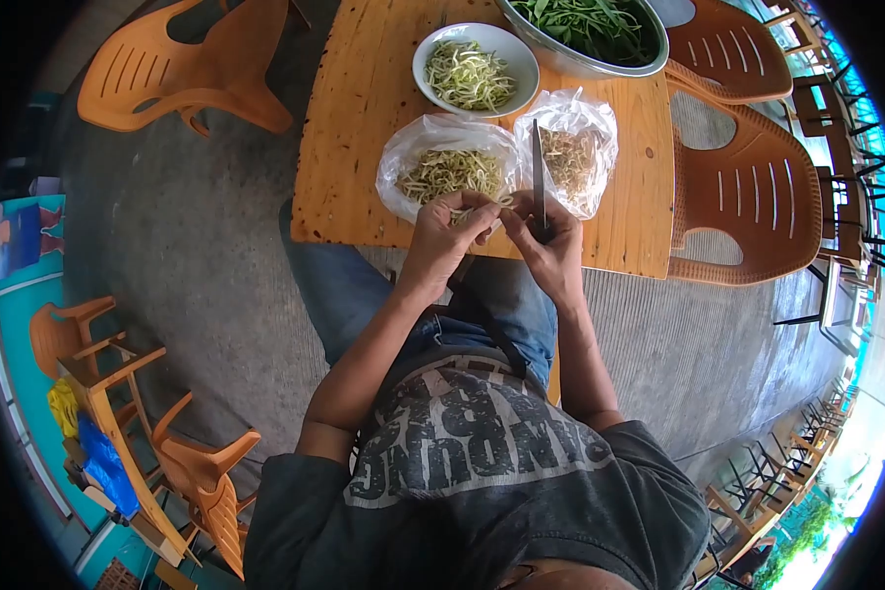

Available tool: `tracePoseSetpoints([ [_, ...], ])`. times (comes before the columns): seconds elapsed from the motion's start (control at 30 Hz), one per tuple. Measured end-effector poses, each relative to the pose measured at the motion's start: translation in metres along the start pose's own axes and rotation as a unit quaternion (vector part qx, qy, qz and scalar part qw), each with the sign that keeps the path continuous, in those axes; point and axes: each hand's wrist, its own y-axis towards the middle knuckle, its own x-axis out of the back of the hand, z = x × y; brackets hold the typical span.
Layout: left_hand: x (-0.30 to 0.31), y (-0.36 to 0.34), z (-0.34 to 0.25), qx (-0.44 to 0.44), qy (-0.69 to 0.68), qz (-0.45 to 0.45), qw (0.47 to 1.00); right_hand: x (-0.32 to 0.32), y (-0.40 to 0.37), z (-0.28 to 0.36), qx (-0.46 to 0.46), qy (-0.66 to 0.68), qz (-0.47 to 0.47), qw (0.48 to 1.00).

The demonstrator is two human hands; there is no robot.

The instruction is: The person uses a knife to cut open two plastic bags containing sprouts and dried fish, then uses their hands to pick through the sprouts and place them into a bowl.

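At the near edge of the table, my left hand (446, 234) is pinched on a bean sprout (505, 202), just in front of a clear plastic bag (394, 187) full of bean sprouts (450, 174). My right hand (552, 246) is wrapped around a knife (538, 167), its blade pointing away from me. Its thumb and fingertip meet the left fingertips at the sprout. Beyond the knife, a second plastic bag (601, 138) contains thin brownish trimmings (565, 159). A white bowl (428, 59) farther back holds paler sprouts (472, 79).
A metal basin (649, 65) of green leaves (590, 25) stands at the back right of the wooden table (349, 128). Brown plastic chairs (757, 187) line its right side. Another orange chair (167, 69) stands on the left. More chairs and tables are farther off.
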Motion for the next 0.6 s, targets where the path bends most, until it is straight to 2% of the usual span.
tracePoseSetpoints([
  [0.1, -0.005, 0.006, 0.003, 0.015, -0.023, -0.017, 0.999, 0.003, -0.006, 0.013, -0.026, 0.071, -0.010, 0.997],
  [0.2, -0.014, 0.012, 0.001, 0.009, -0.026, -0.035, 0.999, 0.020, -0.007, 0.013, -0.078, 0.176, 0.039, 0.980],
  [0.3, -0.025, 0.017, 0.004, -0.031, -0.005, -0.051, 0.998, 0.026, -0.008, 0.015, -0.099, 0.172, 0.065, 0.978],
  [0.4, -0.032, 0.023, 0.004, -0.114, 0.100, -0.067, 0.986, 0.032, -0.009, 0.018, -0.117, 0.236, 0.079, 0.961],
  [0.47, -0.034, 0.026, 0.003, -0.118, 0.111, -0.050, 0.986, 0.036, -0.008, 0.016, -0.137, 0.308, 0.089, 0.937],
  [0.6, -0.038, 0.031, 0.000, -0.122, 0.144, -0.034, 0.981, 0.044, -0.007, 0.009, -0.130, 0.312, 0.085, 0.937],
])
